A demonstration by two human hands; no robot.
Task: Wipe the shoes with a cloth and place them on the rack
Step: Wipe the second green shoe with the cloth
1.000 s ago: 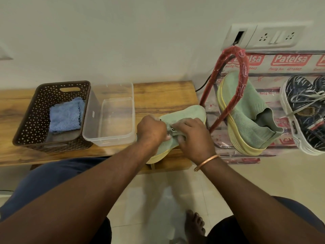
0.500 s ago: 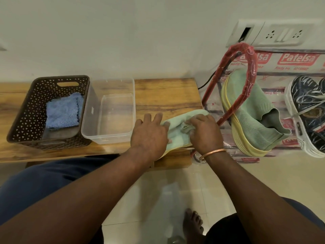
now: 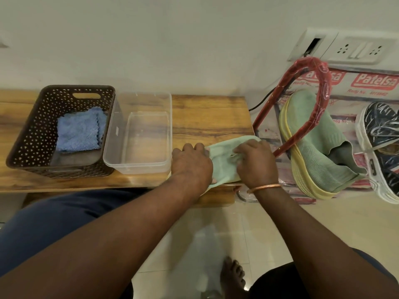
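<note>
A pale green shoe (image 3: 224,167) with a yellowish sole lies on the front right corner of the wooden bench (image 3: 207,117), mostly covered by my hands. My left hand (image 3: 192,162) presses flat on its left part with straight fingers. My right hand (image 3: 254,162) curls its fingers into a fold of the shoe's fabric. The matching green shoe (image 3: 313,143) leans on the red-framed rack (image 3: 302,108) to the right. A folded blue cloth (image 3: 78,130) sits in the brown basket (image 3: 32,134).
A clear plastic tub (image 3: 138,167) stands between the basket and my left hand. A dark patterned sneaker (image 3: 382,143) lies on the rack at the far right. A black cable runs behind the bench. My bare foot (image 3: 232,277) rests on the tiled floor.
The shoe has come down flat onto the bench. My left hand went from a curled grip to lying flat on it. My right hand keeps pinching the fabric.
</note>
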